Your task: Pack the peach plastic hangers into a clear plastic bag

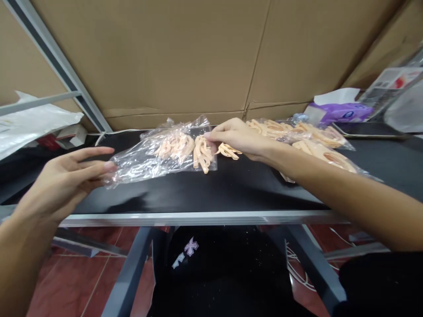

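My left hand (71, 176) pinches the left end of a clear plastic bag (135, 165) between thumb and fingers. Inside the bag lie several peach-coloured looped cut-out pieces (175, 147). At the bag's right end, my right hand (231, 134) has its fingers closed on a beige looped cut-out piece (202, 154). That piece overlaps the bag's edge; whether it is inside or on top, I cannot tell. Just under my right hand, a small beige cut-out (228, 151) lies on the black table (185, 196).
Right of my hand lie more clear bags of beige cut-outs (325, 156). Behind them are a purple tissue pack (345, 112) and a dark tray (366, 130). A white plastic bag (36, 116) lies at far left. Cardboard (178, 57) walls the back.
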`<state>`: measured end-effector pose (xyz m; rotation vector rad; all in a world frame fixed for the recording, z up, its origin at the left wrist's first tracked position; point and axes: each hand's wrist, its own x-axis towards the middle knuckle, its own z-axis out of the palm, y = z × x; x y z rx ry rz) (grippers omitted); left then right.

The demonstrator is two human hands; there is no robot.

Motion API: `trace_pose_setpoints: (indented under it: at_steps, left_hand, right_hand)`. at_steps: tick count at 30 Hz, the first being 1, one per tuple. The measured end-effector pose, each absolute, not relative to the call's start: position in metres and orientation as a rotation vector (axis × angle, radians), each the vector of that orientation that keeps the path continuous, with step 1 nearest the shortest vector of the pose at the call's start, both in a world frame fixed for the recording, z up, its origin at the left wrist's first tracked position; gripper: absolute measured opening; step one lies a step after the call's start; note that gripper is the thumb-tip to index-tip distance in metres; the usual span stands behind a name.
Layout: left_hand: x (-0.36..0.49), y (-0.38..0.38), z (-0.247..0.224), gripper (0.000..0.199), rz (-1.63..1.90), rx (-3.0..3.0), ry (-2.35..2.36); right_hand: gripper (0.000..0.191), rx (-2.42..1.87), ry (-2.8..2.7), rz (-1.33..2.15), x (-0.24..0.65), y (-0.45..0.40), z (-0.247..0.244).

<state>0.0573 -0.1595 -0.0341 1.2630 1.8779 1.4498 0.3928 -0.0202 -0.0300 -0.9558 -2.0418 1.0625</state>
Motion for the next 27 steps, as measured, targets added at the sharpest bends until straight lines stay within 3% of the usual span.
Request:
trace_pose_setpoints:
  at_steps: [5,8,11,14,18,23,27]
  left_hand:
    - [0.047,-0.181,-0.036,0.039,1.397,1.606,2.282]
    - [0.076,-0.170,-0.031,0.043,1.342,2.049,2.181]
    - [0.111,-0.142,-0.026,0.075,0.879,2.558,1.748]
    - [0.130,-0.113,-0.025,0.099,0.312,2.621,1.544]
    - [0.133,-0.098,-0.039,0.088,0.184,2.605,1.479]
    - [0.134,-0.110,-0.054,0.075,0.301,2.710,1.584]
    - [0.141,-0.129,-0.054,0.070,0.323,2.726,1.659]
  right_hand:
    - [0.042,-0.944,-2.174,1.113,0.367,-0.021,-0.038]
    - [0.044,-0.931,-2.209,1.126,0.364,-0.024,-0.044]
    - [0.042,-0.951,-2.272,1.052,0.367,-0.026,-0.046]
    - [0.041,-0.979,-2.360,0.960,0.373,-0.024,-0.044]
    - [0.046,-1.120,-2.397,0.826,0.389,-0.013,-0.038]
    - [0.051,-1.332,-2.414,0.233,0.403,-0.012,-0.042]
    - [0.077,-1.327,-2.518,-0.027,0.395,-0.029,-0.060]
